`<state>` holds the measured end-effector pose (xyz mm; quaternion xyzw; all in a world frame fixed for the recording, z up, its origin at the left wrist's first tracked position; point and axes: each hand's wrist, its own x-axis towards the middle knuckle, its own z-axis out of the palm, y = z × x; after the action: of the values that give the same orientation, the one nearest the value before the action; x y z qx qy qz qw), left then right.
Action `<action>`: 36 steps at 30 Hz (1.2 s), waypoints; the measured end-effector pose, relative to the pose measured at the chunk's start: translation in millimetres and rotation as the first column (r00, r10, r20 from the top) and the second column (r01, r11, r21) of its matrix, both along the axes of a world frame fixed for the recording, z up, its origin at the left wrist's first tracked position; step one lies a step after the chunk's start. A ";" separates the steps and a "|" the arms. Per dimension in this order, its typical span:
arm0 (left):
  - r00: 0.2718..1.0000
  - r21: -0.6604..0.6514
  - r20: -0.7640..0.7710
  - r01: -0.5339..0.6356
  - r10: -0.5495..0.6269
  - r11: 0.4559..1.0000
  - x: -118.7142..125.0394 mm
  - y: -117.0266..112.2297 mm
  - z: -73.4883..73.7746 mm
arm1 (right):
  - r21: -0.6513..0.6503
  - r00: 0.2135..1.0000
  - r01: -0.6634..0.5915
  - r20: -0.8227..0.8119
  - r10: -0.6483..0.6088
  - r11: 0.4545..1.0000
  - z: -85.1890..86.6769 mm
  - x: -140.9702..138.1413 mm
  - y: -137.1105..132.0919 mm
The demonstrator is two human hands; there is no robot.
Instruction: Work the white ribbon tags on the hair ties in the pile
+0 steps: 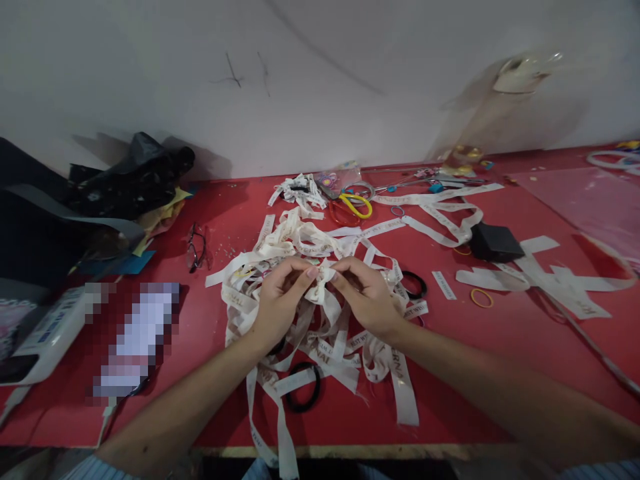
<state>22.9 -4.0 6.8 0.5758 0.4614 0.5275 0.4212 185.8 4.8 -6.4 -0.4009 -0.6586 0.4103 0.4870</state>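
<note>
My left hand point(280, 297) and my right hand point(367, 293) meet over a tangled heap of white printed ribbon point(305, 250) on a red table point(500, 347). Both hands pinch a small folded piece of the ribbon point(324, 279) between thumb and fingertips, a little above the heap. Long ribbon ends trail from the pile toward the table's front edge. A black hair tie point(303, 387) lies under my left forearm, and another black hair tie point(415, 285) lies just right of my right hand.
Yellow-handled scissors point(356, 205) and a clear bag of small items point(336, 180) lie behind the heap. A black box point(495, 241), ribbon strips point(555, 280) and a yellow rubber band point(481, 298) are at right. Eyeglasses point(196, 247), black bags point(130, 175) and a white device point(45, 333) are at left.
</note>
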 end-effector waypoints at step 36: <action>0.986 0.018 -0.023 0.164 -0.163 0.986 -2.7 7.3 -3.4 | -0.223 0.960 0.070 -0.250 -0.126 0.972 -1.8 1.2 5.8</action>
<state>20.2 3.3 3.3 0.6215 0.4117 0.4896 0.4522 186.9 10.6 -8.2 -0.4251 -0.5199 0.5029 0.5442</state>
